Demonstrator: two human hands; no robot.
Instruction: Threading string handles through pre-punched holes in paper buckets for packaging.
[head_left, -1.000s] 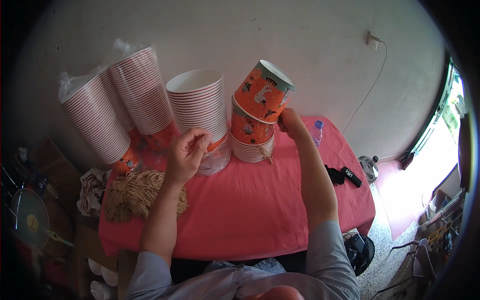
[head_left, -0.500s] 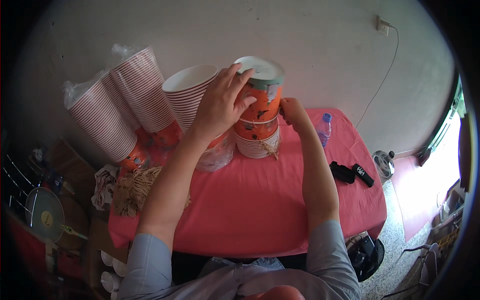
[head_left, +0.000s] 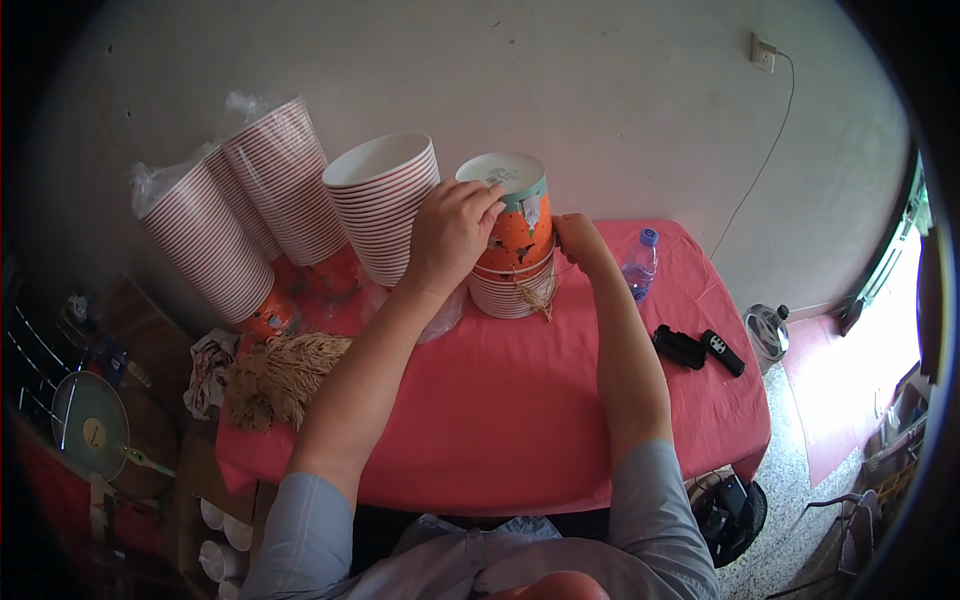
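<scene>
An orange patterned paper bucket [head_left: 525, 235] with a green band sits upside down, its white base up, on a stack of upturned paper buckets [head_left: 512, 297]. My left hand [head_left: 450, 232] wraps its left side, fingertips at the base's edge. My right hand [head_left: 580, 242] is closed against its right side; what the curled fingers hold is hidden. A thin strand of twine shows beside that fist. More twine [head_left: 541, 292] hangs loose at the stack's right side.
A tall stack of upright buckets [head_left: 385, 215] stands to the left, beyond it bagged stacks [head_left: 285, 190]. A twine bundle [head_left: 285, 375] lies on the red tablecloth [head_left: 500, 420]. Rightward are a water bottle [head_left: 640, 266] and black objects [head_left: 680, 347].
The top bucket has come down over the stack and slightly left, covering more of the bucket under it. Both hands have lowered with it, my left fingers now less spread.
</scene>
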